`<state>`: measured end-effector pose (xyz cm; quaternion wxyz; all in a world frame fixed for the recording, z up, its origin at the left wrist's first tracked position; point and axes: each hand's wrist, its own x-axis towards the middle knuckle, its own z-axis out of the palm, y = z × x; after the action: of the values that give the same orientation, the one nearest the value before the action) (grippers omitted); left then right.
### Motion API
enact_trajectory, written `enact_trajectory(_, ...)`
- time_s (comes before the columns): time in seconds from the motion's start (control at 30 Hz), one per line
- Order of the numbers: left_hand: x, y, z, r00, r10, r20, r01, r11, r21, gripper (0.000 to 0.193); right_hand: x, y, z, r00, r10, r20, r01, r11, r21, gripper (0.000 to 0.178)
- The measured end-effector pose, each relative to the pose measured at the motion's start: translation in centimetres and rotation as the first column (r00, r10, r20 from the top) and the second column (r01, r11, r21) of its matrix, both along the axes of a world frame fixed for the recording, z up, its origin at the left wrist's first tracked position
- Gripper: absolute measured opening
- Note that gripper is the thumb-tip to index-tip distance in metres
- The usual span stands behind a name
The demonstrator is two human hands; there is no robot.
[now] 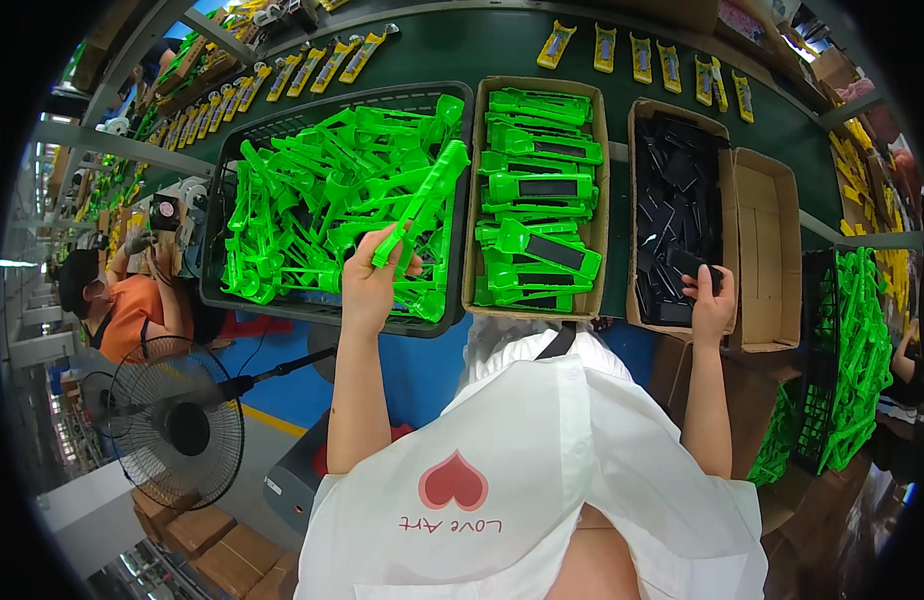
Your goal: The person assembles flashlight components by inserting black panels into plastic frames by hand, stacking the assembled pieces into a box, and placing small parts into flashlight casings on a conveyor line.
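My left hand (374,264) is closed around a long green plastic part (434,192), raised and tilted above a black crate (462,215) heaped with similar green parts (312,190). My right hand (711,296) pinches a small flat black piece (686,262) over a narrow cardboard box (637,215) of loose black rectangular pieces (672,180). Between the two stands a longer cardboard box (604,130) with green parts laid crosswise in a column. Several of those, such as the top one (547,248), carry a black rectangle in the middle.
Behind the boxes, a dark green conveyor belt (492,48) carries rows of yellow parts (637,60). A cardboard box (767,250) adjoins the black pieces at right. A crate of green parts (847,360) stands far right. At left are a fan (187,425) and a co-worker in orange (142,315).
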<state>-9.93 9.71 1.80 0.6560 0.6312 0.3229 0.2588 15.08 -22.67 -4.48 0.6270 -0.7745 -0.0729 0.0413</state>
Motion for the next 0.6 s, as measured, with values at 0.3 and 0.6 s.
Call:
enact_trajectory(0.3, 1.1, 2.3, -1.8, 0.947, 0.305, 0.1, -0.18, 0.761, -0.623, 0.023, -2.3, 3.9, 3.1, 0.955, 0.249, 0.163, -0.207, 0.95, -0.234, 0.015)
enact_trajectory(0.6, 3.7, -2.6, 2.0, 0.939, -0.344, -0.017, 0.314, 0.876, -0.365, 0.025, -4.6, 5.2, 8.6, 0.81, 0.502, -0.304, -0.424, 0.858, 0.289, 0.01)
